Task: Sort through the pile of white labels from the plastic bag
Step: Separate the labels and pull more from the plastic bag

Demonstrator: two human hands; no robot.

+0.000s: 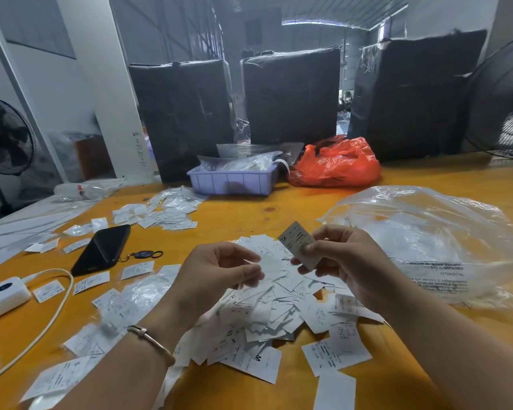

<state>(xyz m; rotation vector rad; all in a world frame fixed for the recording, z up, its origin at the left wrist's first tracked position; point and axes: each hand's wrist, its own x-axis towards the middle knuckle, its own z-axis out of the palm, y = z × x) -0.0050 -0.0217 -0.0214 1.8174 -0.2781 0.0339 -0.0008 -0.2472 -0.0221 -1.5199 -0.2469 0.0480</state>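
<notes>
A loose pile of white labels [276, 309] lies on the orange table [243, 211] in front of me, many printed with sizes such as XL, S and M. My right hand [338, 255] pinches a small stack of labels [301, 244] marked XL, held up above the pile. My left hand [219, 270] hovers just left of it over the pile, fingers curled toward a white label; whether it holds one I cannot tell. A crumpled clear plastic bag [427, 238] lies to the right of my hands.
A black phone [102, 250] with a key fob, a white power bank [3, 297] and its cable lie at the left among scattered labels. A lilac tray [231, 180], a red bag [336, 164] and black wrapped bundles [290, 96] stand behind.
</notes>
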